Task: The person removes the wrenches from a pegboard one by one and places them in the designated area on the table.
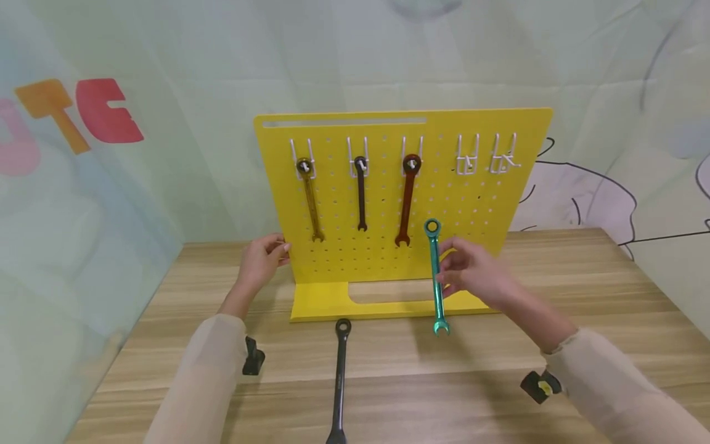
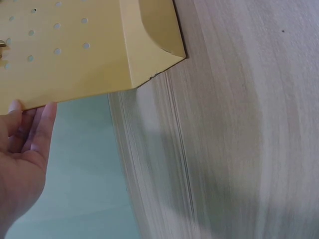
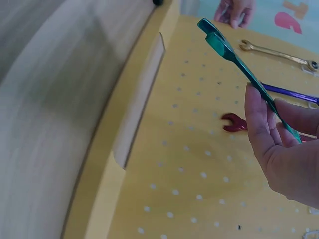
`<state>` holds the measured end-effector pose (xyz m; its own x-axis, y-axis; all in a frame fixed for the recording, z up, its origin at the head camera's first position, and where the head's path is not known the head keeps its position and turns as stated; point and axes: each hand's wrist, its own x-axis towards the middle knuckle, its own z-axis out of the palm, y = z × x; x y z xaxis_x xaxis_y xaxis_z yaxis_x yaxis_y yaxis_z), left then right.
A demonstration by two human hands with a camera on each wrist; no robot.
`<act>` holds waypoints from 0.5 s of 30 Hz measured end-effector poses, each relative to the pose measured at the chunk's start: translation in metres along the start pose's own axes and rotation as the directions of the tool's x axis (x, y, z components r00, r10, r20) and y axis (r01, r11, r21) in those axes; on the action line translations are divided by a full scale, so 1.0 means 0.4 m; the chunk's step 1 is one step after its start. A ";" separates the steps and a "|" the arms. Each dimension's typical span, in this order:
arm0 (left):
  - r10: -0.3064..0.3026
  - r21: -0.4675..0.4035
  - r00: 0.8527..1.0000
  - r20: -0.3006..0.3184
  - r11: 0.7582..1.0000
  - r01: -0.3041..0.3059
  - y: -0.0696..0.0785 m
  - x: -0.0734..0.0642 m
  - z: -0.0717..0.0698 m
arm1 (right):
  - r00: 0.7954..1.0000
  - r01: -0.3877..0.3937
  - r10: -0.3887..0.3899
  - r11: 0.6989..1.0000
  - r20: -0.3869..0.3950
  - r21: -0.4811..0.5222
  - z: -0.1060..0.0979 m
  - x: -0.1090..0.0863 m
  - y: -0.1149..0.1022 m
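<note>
My right hand (image 1: 471, 271) pinches a green combination wrench (image 1: 435, 271) by its shaft, upright in front of the yellow pegboard (image 1: 333, 259), ring end up and apart from the hooks. In the right wrist view, thumb and fingers close round the green shaft. At the board's left side edge, my left hand (image 1: 262, 262) holds that edge between thumb and fingers. Three wrenches hang from hooks by their ring ends: a gold one (image 1: 312, 203), a dark one (image 1: 362, 197) that looks purple in the right wrist view, and a red one (image 1: 407, 203).
Two white hooks, one (image 1: 467, 157) beside the other (image 1: 503, 157), hold no wrench at the board's upper right. A long black wrench (image 1: 340, 376) lies on the wooden table (image 1: 399, 394) before the board's base. Behind stands a printed cloth backdrop (image 1: 222, 74).
</note>
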<state>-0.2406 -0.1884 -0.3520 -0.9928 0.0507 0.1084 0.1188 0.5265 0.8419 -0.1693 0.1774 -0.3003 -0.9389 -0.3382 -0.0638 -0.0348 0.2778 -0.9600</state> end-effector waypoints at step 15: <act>0.009 0.010 1.000 -0.006 1.000 -0.009 0.003 0.000 0.000 | 0.991 -0.096 0.083 0.988 0.104 0.124 0.126 0.006 0.108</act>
<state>-0.2403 -0.1878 -0.3511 -0.9916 0.0501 0.1195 0.1277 0.5342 0.8356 -0.1558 0.1431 -0.3556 -0.8977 -0.4059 -0.1712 0.0979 0.1951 -0.9759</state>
